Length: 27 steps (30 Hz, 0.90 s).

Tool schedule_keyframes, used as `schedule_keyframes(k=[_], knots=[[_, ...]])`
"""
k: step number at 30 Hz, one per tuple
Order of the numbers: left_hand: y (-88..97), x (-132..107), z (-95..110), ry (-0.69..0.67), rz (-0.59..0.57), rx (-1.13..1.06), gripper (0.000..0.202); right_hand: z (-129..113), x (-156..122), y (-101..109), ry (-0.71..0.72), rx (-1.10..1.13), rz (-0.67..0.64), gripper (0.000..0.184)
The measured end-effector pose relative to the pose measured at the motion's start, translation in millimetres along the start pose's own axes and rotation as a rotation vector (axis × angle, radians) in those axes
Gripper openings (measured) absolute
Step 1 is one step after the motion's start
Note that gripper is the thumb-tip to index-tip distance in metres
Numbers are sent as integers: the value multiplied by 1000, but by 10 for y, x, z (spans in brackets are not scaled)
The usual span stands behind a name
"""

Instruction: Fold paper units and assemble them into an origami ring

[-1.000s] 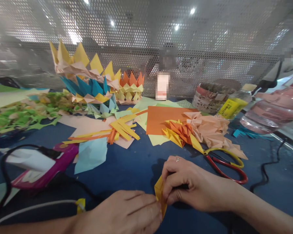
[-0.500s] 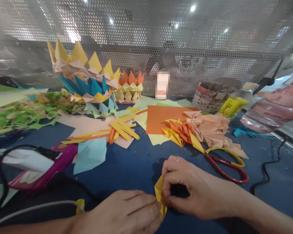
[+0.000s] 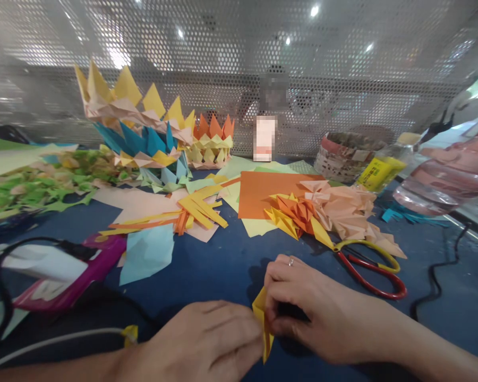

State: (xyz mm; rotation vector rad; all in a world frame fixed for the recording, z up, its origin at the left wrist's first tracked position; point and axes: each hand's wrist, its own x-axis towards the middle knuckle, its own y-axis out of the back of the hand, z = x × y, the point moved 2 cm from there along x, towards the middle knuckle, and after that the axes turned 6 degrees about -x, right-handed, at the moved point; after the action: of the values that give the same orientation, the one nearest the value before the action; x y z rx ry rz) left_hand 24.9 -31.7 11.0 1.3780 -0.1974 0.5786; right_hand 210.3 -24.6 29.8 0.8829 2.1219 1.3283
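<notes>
One basket (image 3: 338, 163), contents hidden, stands beyond both hands (image 3: 223, 337) (image 3: 298, 302) holding yellow paper (image 3: 259, 305).

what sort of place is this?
Probably a paper-craft work table, venue unclear: spiky paper crowns stand toward the back, scissors lie on the right, and folded yellow paper is being handled up front.

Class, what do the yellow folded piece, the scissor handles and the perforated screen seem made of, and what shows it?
Yellow folded piece: apparently matte paper; thin, with straight creases.
Scissor handles: probably smooth plastic, slightly glossy; even red and yellow colour, soft highlights.
Perforated screen: likely grey metal with a dull sheen, given its regular holes; plastic isn't ruled out.
</notes>
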Motion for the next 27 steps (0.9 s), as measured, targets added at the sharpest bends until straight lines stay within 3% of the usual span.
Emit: schedule_keyframes(k=[4,12,22,27], knots=[[15,13,-96,106,-17,-75,29,59,15,0,51,21,0,11],[-32,20,-114,156,-12,-236,29,85,23,2,54,43,-10,10],[-81,53,-78,76,29,-244,34,42,15,-3,27,2,-15,12],[-127,55,-105,-27,112,-175,30,16,15,-5,25,-17,6,12]])
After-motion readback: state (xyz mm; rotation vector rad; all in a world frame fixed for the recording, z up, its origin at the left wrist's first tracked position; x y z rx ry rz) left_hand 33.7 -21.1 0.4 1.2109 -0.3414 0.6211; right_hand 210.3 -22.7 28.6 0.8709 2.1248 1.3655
